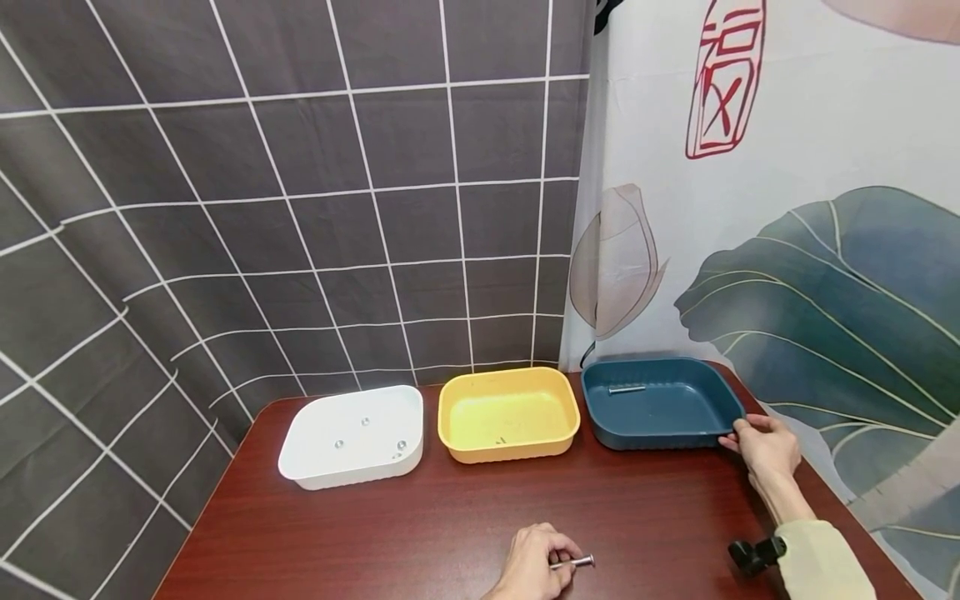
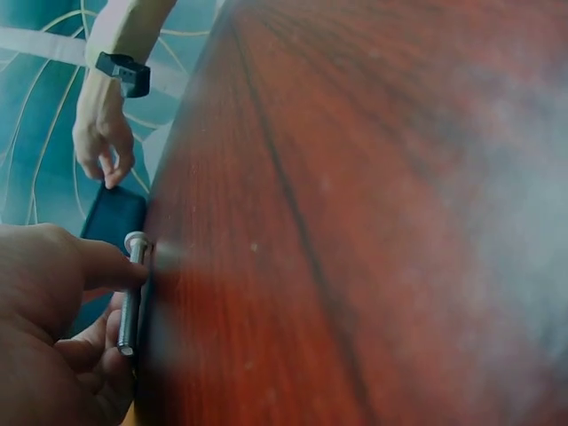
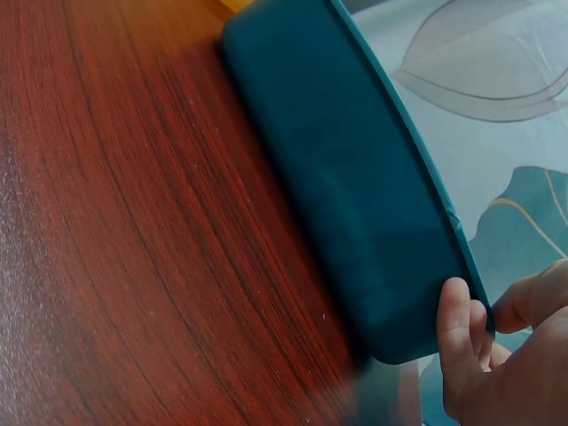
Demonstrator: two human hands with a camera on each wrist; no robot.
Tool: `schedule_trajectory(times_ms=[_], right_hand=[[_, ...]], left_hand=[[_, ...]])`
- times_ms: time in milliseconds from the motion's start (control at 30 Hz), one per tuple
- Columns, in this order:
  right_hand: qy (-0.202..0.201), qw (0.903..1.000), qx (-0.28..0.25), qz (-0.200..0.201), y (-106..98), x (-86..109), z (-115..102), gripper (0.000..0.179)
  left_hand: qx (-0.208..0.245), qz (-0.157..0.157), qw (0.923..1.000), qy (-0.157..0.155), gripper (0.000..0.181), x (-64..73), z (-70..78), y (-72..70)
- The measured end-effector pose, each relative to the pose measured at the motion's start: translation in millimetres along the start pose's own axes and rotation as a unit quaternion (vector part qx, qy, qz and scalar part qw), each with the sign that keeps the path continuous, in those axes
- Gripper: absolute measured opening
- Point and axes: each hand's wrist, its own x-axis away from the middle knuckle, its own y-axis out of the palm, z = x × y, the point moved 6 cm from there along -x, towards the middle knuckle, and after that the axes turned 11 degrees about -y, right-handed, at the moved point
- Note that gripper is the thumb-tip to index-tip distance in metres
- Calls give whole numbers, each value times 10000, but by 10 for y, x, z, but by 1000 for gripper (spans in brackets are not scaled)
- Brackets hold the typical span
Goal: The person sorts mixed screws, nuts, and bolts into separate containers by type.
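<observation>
My left hand point(image 1: 534, 560) is low over the front of the table, pinching a metal bolt point(image 1: 573, 562) between thumb and fingers. In the left wrist view the bolt point(image 2: 132, 297) shows a flat round head at its upper end and a smooth-looking shank. My right hand point(image 1: 767, 450) grips the front right corner of the dark blue tray point(image 1: 660, 440); in the right wrist view the thumb and fingers point(image 3: 455, 324) pinch the tray's rim. Another metal bolt point(image 1: 627, 389) lies inside that tray, near its back left.
To the left of the blue tray stand a yellow tray point(image 1: 510, 454), with small dark slivers inside, and a white tray point(image 1: 352, 478) holding several small round shiny pieces. All rest along the back of the reddish-brown table point(image 1: 375, 542). A grey checked curtain point(image 1: 300, 167) hangs behind.
</observation>
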Motion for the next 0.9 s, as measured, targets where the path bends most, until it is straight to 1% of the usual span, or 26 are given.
schedule_trajectory(times_ms=[67, 167, 233, 300, 400, 567, 767, 900], right_hand=[[-6, 10000, -3, 7, -1, -3, -3, 43], [2, 10000, -8, 6, -1, -6, -5, 42], [8, 10000, -5, -3, -1, -9, -6, 42], [24, 10000, -11, -14, -2, -10, -5, 41], [31, 10000, 1, -13, -7, -11, -4, 41], [26, 10000, 55, -15, -15, -6, -10, 41], [27, 10000, 20, -7, -8, 14, -14, 41], [22, 10000, 64, -7, -5, 13, -20, 41]], left_hand=[[97, -103, 9998, -139, 22, -14, -5, -1], [389, -293, 9976, -491, 20, -48, -19, -11], [589, -340, 9953, -684, 19, -73, -21, -32], [778, -290, 9935, -779, 18, -106, -11, -67], [1048, -129, 9916, -748, 18, -175, 18, -136], [1446, 0, 9864, -788, 18, -336, 71, -213], [1746, 166, 9822, -679, 20, -544, 159, -249], [1860, 203, 9801, -660, 20, -684, 198, -256]])
